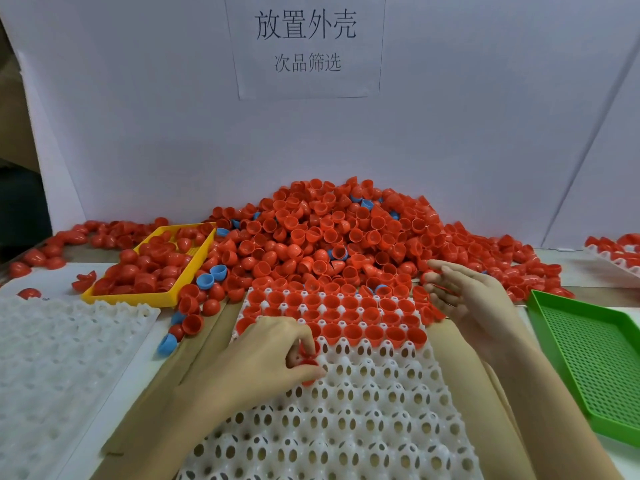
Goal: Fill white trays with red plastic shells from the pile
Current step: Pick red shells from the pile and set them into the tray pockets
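A left hand (266, 355) pinches a red shell (309, 362) over the white tray (346, 410), whose far rows hold shells. The right hand (464, 299) hovers with relaxed fingers, empty, at the tray's far right corner, beside the pile (332, 233).

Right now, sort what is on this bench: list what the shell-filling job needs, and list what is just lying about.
In the job:
- pile of red shells
- white tray in the middle, far rows filled
- left hand, pinching a red shell
- right hand, at the pile's edge
- spare white tray on the left

Lying about:
- yellow basket holding red shells
- green basket
- blue shells
- paper sign
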The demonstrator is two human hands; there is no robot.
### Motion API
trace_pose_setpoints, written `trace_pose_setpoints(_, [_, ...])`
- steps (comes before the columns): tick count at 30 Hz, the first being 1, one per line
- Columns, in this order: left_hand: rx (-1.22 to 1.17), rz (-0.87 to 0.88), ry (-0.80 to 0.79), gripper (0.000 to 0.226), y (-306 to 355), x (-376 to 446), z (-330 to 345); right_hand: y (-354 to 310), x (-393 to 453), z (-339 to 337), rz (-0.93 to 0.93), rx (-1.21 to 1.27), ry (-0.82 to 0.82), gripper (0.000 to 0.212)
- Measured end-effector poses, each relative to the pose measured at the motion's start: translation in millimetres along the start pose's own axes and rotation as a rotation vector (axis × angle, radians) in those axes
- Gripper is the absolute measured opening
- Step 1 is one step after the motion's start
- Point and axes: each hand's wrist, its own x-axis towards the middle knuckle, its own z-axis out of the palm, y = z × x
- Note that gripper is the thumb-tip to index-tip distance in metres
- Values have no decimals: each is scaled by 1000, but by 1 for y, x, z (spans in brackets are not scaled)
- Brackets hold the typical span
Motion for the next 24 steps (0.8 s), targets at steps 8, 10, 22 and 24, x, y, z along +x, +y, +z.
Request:
trace_pose_setpoints(8, [-54, -14, -5, 29, -1, 0, -4, 8, 10, -9, -128, -166, 160, 26])
trace_pose_setpoints(10, [-77, -2, 8, 28, -1, 0, -6, 14, 15, -13, -266, -420, 262, 25])
trace_pose_setpoints(22, [14, 24, 159, 31, -6, 2, -13, 28, 13, -13, -271, -1356, 21, 34])
trace_pose_setpoints(24, [21, 26, 179, 34, -6, 2, -14, 26, 12, -13, -282, -1316, 45, 28])
